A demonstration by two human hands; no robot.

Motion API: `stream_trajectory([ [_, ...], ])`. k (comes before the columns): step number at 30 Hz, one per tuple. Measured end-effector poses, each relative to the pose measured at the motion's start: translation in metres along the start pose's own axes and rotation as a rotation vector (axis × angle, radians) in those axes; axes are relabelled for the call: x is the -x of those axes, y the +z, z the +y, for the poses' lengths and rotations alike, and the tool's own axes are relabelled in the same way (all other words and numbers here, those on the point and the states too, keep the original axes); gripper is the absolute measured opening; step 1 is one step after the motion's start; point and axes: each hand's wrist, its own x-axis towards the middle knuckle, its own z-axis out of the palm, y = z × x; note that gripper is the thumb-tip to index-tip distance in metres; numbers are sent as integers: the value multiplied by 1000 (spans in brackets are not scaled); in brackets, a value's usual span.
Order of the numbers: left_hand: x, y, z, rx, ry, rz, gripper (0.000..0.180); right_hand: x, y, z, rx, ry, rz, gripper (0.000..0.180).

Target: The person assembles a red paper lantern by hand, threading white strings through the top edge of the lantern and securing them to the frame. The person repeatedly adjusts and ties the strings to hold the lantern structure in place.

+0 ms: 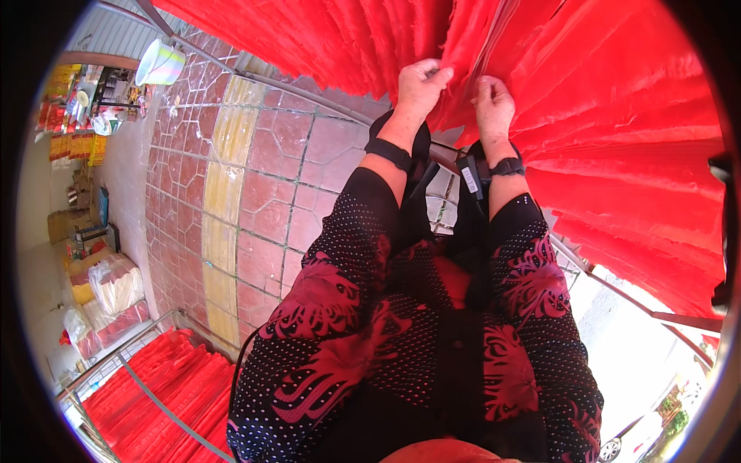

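A dense row of hanging red cloth sheets (610, 100) fills the top and right of the head view, their folds packed side by side. My left hand (421, 86) is closed in a pinch at the edge of the sheets, thumb pointing right. Just to its right, my right hand (492, 102) has its fingers curled and pinched against another fold. A narrow dark gap between folds runs up from between the two hands. What exactly lies between the right fingertips is partly hidden. Black bands circle both wrists.
A metal rail (309, 99) runs below the sheets. At lower left, a rack (73, 393) carries more red sheets (166, 393). Tiled paving (266, 193) with a yellow strip lies to the left. A pale bucket (160, 63) and wrapped bundles (116, 289) stand along the far left.
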Motion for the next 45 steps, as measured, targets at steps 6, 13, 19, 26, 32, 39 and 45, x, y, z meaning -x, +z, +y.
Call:
stream_trajectory([
  [6,1,-22,1,116,4,138,11,-6,-20,-7,-162,116,127,21],
  [13,6,-25,1,68,-10,21,8,4,-23,-24,-329,204,-151,26],
  [19,12,-5,1,-32,-18,-149,10,17,-16,-30,-322,210,-467,35],
  [26,18,3,7,-65,-27,-225,14,17,-12,-29,-299,205,-314,36],
  [32,17,3,10,-59,-34,-282,15,15,-19,-26,-363,180,-309,22],
  [39,19,3,11,-84,-56,-323,15,11,-27,-22,-435,202,-302,16],
  [45,18,3,10,-93,-39,-337,16,16,-24,-33,-455,218,-332,22],
])
